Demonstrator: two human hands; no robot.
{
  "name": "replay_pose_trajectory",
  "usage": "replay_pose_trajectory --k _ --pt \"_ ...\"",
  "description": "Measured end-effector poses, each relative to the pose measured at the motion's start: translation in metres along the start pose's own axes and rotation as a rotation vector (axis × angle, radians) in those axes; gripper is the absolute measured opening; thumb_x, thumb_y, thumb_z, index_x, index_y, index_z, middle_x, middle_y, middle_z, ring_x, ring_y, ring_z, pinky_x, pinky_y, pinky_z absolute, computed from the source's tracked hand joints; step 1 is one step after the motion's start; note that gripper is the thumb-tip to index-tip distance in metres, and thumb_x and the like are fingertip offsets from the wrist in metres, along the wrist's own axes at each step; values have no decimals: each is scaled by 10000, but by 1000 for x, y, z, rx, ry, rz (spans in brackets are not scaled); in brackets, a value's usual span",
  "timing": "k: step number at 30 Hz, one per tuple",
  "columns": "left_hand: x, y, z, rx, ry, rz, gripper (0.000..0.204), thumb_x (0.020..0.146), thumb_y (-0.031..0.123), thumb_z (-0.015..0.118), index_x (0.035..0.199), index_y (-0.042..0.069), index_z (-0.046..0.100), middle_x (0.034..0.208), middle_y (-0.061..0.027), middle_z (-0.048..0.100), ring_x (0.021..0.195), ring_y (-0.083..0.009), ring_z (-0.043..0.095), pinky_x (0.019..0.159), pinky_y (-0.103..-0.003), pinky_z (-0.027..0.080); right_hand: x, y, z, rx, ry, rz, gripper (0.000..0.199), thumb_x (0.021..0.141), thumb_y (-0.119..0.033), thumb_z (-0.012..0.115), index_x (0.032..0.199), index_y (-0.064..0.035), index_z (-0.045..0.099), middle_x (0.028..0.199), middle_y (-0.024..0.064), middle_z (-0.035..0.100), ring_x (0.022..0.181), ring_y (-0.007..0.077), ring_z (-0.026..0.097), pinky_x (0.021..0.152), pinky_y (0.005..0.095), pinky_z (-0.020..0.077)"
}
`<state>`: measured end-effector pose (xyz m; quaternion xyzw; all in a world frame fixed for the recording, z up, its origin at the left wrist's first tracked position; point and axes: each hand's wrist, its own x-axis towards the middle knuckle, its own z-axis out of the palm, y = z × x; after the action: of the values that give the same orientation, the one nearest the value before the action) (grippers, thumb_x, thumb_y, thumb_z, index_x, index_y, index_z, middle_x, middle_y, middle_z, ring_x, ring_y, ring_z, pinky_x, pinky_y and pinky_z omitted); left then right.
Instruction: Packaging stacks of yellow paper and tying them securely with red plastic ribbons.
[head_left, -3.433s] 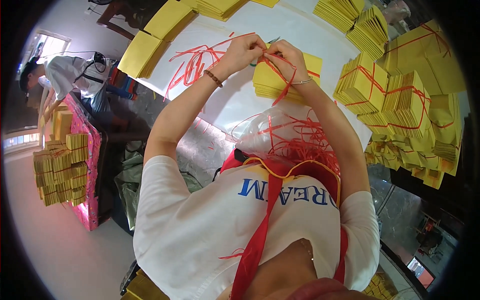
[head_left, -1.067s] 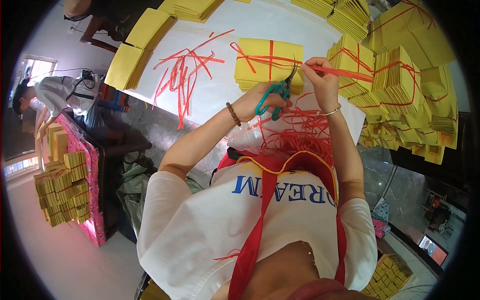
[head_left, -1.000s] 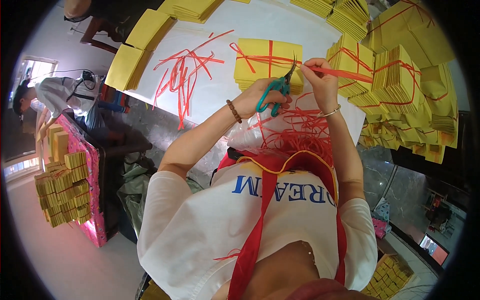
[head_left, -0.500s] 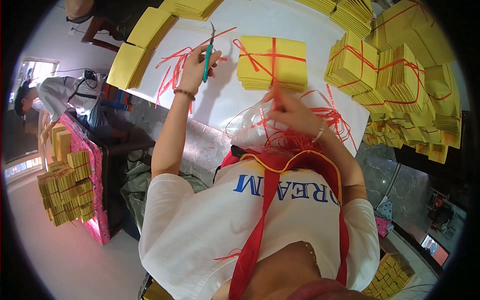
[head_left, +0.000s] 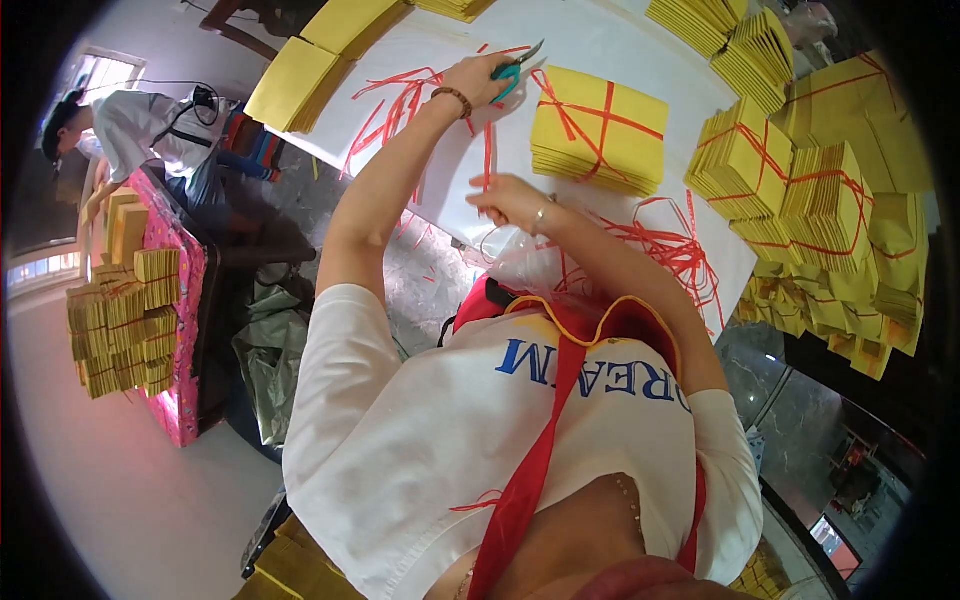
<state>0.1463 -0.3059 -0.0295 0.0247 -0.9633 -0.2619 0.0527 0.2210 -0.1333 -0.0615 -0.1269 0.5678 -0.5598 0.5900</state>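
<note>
In my left hand (head_left: pixel 478 82), closed round its teal handles, is a pair of scissors (head_left: pixel 508 80) with its dark blades pointing away to the right. My right hand (head_left: pixel 512 204) pinches the lower end of a red strip (head_left: pixel 488 150) that stretches up toward the left hand. To the right of both hands lies a stack of yellow envelopes (head_left: pixel 605 125), bound crosswise with red strip and knotted at its left. Loose red strips (head_left: pixel 405 98) lie beside and beneath my left wrist. Near my right forearm are a clear plastic bag (head_left: pixel 508 246) and a tangle of red strips (head_left: pixel 668 246).
Bound yellow bundles (head_left: pixel 745 165) crowd the right side of the white table (head_left: pixel 450 205). Unbound yellow stacks (head_left: pixel 300 80) line its far left edge. Another person (head_left: pixel 150 125) works at a pink-covered table (head_left: pixel 180 300) holding yellow bundles.
My right hand has moved left, away from the bound stack, and now holds a red strip upright. My left hand has turned the scissors toward the right. The whole view has shifted.
</note>
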Motion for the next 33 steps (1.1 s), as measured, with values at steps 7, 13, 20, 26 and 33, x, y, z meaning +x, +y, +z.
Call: replay_pose_trajectory --k 7,13,20,26,33 --pt "13 22 -31 -107 135 -32 378 742 298 572 1094 160 558 891 -144 629 794 -276 609 700 -344 470 23 -51 14 -454 175 -110 668 727 -464 601 1139 27 413 759 118 539 619 157 539 478 267 455" --pt "11 13 17 21 -35 9 343 752 295 555 1075 181 565 884 -121 622 807 -303 591 687 -394 470 -75 -29 19 -282 -243 -137 488 832 -322 511 1222 -39 437 1006 41 555 867 103 526 651 257 464" --pt "7 24 43 399 -76 79 237 781 257 530 899 60 590 863 -135 575 780 -295 583 676 -394 481 -175 -65 -76 199 432 -704 278 888 -232 459 1076 -36 521 812 3 566 663 58 498 573 193 401" --pt "-22 42 40 -82 167 64 293 854 297 460 997 79 594 985 -121 588 906 -261 568 764 -353 444 -143 -23 -149 407 752 -868 484 925 -390 296 1289 -74 338 1241 79 414 1162 173 358 970 337 276" --pt "-59 78 84 -1681 82 -266 692 863 579 233 1379 140 93 1369 -57 278 1219 -177 334 972 -307 323 -95 -5 -118 460 680 -754 549 909 -478 232 1290 -102 349 1268 67 420 1168 214 385 977 359 290"
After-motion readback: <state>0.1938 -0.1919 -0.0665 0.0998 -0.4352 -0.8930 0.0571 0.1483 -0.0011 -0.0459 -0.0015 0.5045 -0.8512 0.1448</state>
